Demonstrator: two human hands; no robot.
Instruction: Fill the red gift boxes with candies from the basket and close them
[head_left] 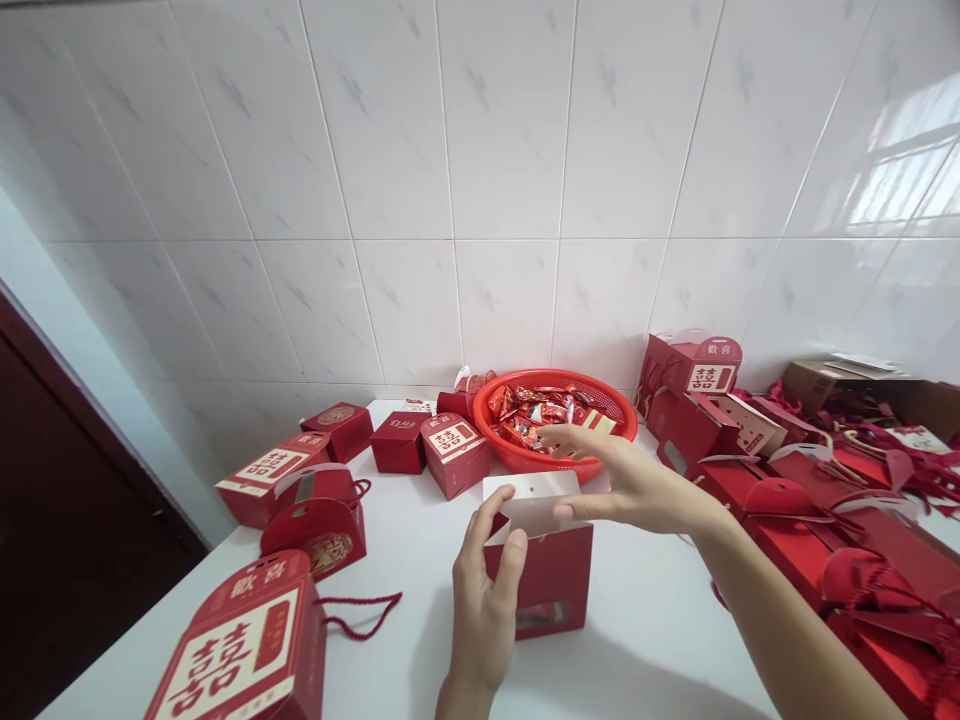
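Note:
A red paper gift box (pixel 551 585) stands upright on the white table with its top open, its white inside and a raised white flap showing. My left hand (pixel 486 590) grips its left side, thumb at the front rim and fingers at the far edge. Over the box's right rear rim hovers my right hand (pixel 615 480), thumb and fingers apart, with nothing visible in it. Just behind, a red plastic basket (pixel 480 415) holds many red-wrapped candies (pixel 551 410). The right fingers overlap the basket's front rim in view; whether they touch it I cannot tell.
Closed red gift boxes (pixel 454 455) stand along the left and back of the white table (pixel 405 550). A larger box (pixel 240 640) with a cord handle is at front left. More red boxes (pixel 780 490) crowd the right, near a brown carton (pixel 847 380). Behind rises a tiled wall (pixel 502 200).

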